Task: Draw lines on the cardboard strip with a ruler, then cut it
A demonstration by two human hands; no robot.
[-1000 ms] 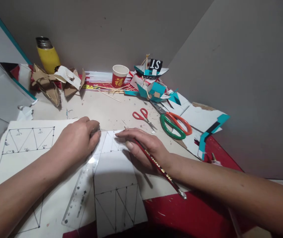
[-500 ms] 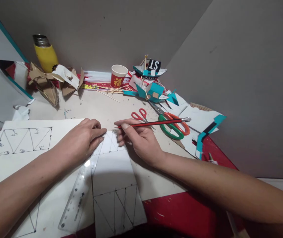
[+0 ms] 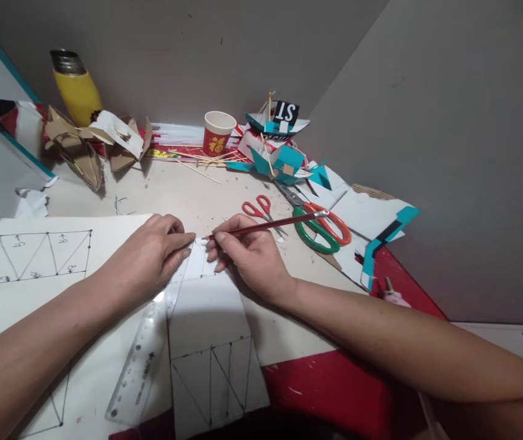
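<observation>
A red and black pencil (image 3: 265, 226) is pinched in my right hand (image 3: 254, 260), its tip at the far edge of a white card strip (image 3: 210, 315). Triangles in dark lines are drawn across the strip's near and far ends. My left hand (image 3: 158, 253) presses down beside the pencil tip, fingers bent, on the far part of a clear plastic ruler (image 3: 137, 373). The ruler lies slantwise along the strip's left side, its far end partly hidden by my fingers. Under my left forearm is a large white sheet (image 3: 118, 229) with drawn triangles and written numbers.
Beyond my right hand lie red scissors (image 3: 255, 209) and green-orange scissors (image 3: 318, 235). Folded card boats (image 3: 279, 162), wooden sticks (image 3: 201, 160), a red paper cup (image 3: 218, 134), brown cardboard pieces (image 3: 80, 159) and a yellow bottle (image 3: 77, 95) stand along the back wall.
My right hand and the pencil have moved slightly left, bringing the tip closer to my left fingertips. My left hand stays pressed down. The whole view has shifted a little.
</observation>
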